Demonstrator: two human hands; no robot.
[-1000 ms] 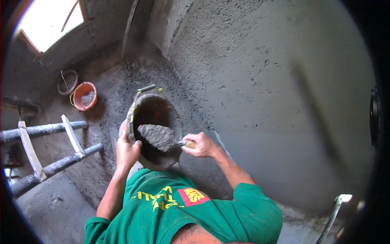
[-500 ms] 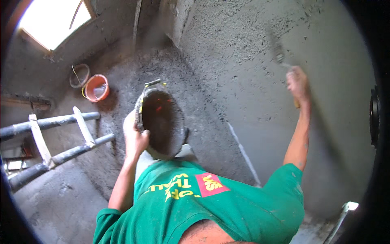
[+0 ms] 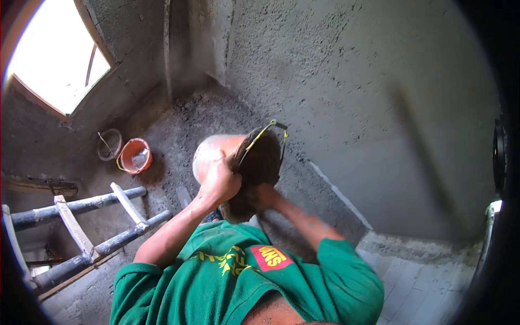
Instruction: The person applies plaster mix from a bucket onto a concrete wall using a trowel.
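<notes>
My left hand [image 3: 221, 180] is closed on the rim of an orange bucket [image 3: 208, 154] with a mortar-crusted, pale outer wall. The bucket is tipped, its dark mouth facing right, and its yellow wire handle [image 3: 260, 135] stands out past the rim. My right hand [image 3: 262, 196] reaches into the mouth; its fingers are in shadow and partly hidden. The trowel it gripped a moment ago is out of sight inside the bucket. On the right rises a grey plastered wall [image 3: 374, 130], rough at the upper left and smoother lower down.
A wooden ladder [image 3: 76, 227] with dark rails lies across the lower left. Beyond it, on the floor, stand another orange bucket [image 3: 126, 160] with something pale inside and a grey bucket [image 3: 110, 144]. A bright window opening [image 3: 59, 54] is at the upper left.
My right hand has come down from the wall, with the trowel, into the bucket's mouth. My left hand has tipped the bucket over toward the right.
</notes>
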